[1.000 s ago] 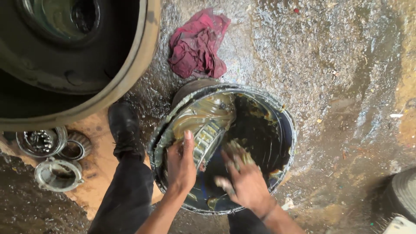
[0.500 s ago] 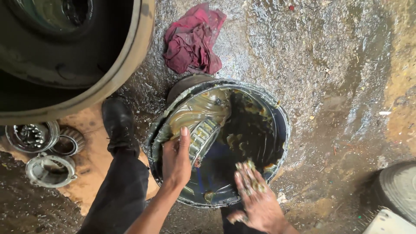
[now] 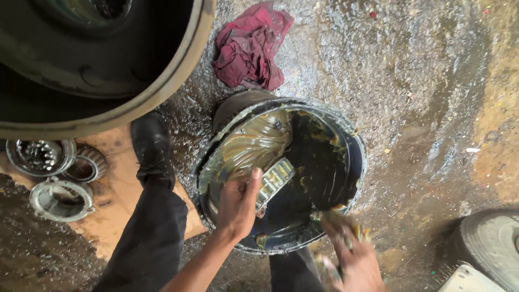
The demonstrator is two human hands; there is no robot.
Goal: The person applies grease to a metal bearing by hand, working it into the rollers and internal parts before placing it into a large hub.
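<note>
Glossy greasy bucket (image 3: 354,162), shiny metal bearing (image 3: 274,180), crumpled cloth rag (image 3: 248,46)

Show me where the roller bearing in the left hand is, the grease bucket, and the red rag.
roller bearing (image 3: 274,180): head view, on its row of rollers.
grease bucket (image 3: 358,162): head view, on its right rim.
red rag (image 3: 248,47): head view, middle of the crumpled cloth.

The right hand (image 3: 348,254) is smeared by motion blur and coated in grease, so its fingers (image 3: 357,233) cannot be told apart, nor whether they hold anything; the bottom edge cuts off its wrist. The left hand (image 3: 238,203) covers the near end of the roller bearing (image 3: 274,181), hiding how it grips. The big wheel drum (image 3: 135,103) runs off the top and left edges. A tyre (image 3: 489,246) is cropped at the lower right corner. The bucket (image 3: 354,157) hides its own near rim behind the forearms.
</note>
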